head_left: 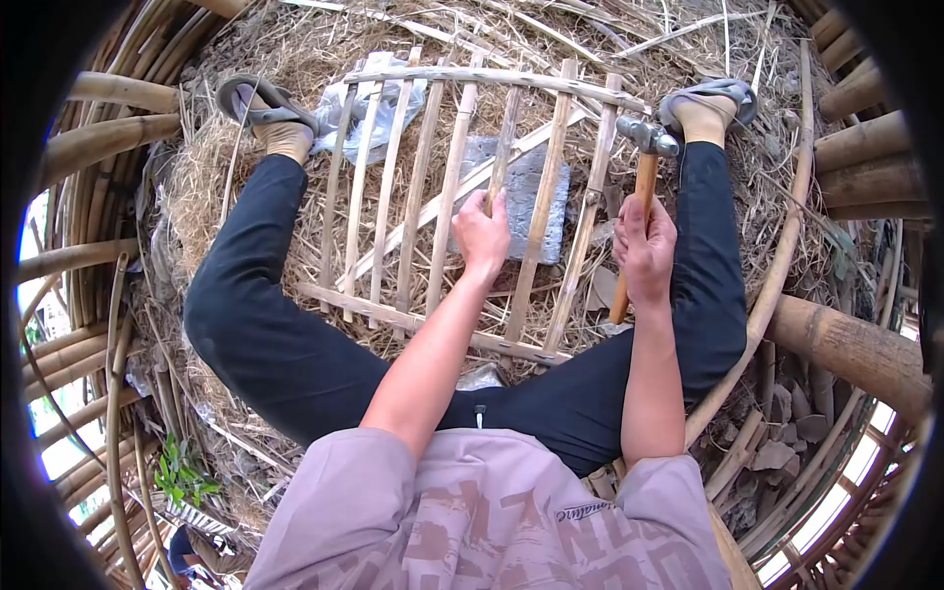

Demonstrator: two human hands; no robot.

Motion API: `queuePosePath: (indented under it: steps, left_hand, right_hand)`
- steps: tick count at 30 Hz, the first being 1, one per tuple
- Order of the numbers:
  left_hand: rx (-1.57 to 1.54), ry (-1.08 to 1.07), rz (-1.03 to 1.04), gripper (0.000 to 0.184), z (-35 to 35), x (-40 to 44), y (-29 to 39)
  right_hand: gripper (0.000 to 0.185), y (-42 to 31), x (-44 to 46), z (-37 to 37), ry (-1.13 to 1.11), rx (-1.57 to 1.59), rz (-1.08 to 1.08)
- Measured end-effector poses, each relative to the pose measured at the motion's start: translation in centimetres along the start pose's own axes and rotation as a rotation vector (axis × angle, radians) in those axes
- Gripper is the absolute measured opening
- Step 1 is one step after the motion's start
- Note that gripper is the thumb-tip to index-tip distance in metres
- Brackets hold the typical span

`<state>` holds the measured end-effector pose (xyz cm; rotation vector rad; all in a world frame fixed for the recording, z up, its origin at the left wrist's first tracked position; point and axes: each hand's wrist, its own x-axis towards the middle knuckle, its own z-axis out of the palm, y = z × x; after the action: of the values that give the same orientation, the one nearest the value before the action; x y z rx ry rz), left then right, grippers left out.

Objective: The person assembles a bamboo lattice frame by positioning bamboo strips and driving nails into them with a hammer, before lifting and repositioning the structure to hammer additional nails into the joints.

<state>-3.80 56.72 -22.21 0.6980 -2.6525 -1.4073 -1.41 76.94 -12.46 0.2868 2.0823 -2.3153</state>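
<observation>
My right hand (647,254) is wrapped round the wooden handle of a hammer (646,177), its metal head up near my right foot. My left hand (481,234) is closed on one bamboo slat (505,133) of a ladder-like bamboo frame (442,74). The frame lies between my spread legs, with several upright slats joined to a top and a bottom rail. Beneath it and beside my left hand is a grey stone block (554,211). A pale strip (413,231) runs slantwise behind the slats.
Clear plastic (364,123) lies under the frame's upper left. Straw and bamboo scraps (236,192) cover the ground. Stacked bamboo poles (870,143) stand on the right, and more poles (108,147) on the left. A thick bamboo pole (846,349) juts in by my right knee.
</observation>
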Motion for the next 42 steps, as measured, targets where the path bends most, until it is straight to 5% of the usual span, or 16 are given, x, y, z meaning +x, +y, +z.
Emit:
queuePosePath:
  steps: [12,25,29,31,32,35,38,42]
  left_hand:
    - [0.093,0.146,-0.071,0.028,-1.7,-3.0,-4.3]
    - [0.061,0.037,-0.088,0.031,-2.9,-2.5,-6.6]
    - [0.421,-0.178,-0.081,0.033,-4.5,-2.1,-3.9]
    - [0.722,-0.305,-0.034,0.037,-6.5,-2.1,0.9]
    - [0.702,-0.307,0.01,0.054,-6.4,-1.7,1.1]
    - [0.551,-0.068,0.359,0.082,-3.2,0.1,0.2]
    - [0.696,0.009,0.391,0.097,0.5,2.8,-1.6]
    - [0.714,-0.178,0.332,0.096,1.2,3.3,-2.5]
  right_hand:
    - [0.035,0.4,-0.2,0.3,-0.025,0.056,0.015]
    - [0.033,4.1,0.4,1.6,-0.09,-0.051,0.096]
    - [0.023,4.8,0.4,1.6,-0.107,0.075,0.234]
    - [0.022,4.9,0.4,1.9,-0.102,0.129,0.288]
    - [0.022,5.3,0.6,1.7,-0.118,0.132,0.337]
    - [0.021,5.6,0.8,1.9,-0.108,0.156,0.375]
    - [0.026,5.4,1.1,2.6,-0.072,0.014,0.401]
    - [0.027,4.7,1.0,3.1,-0.082,-0.026,0.547]
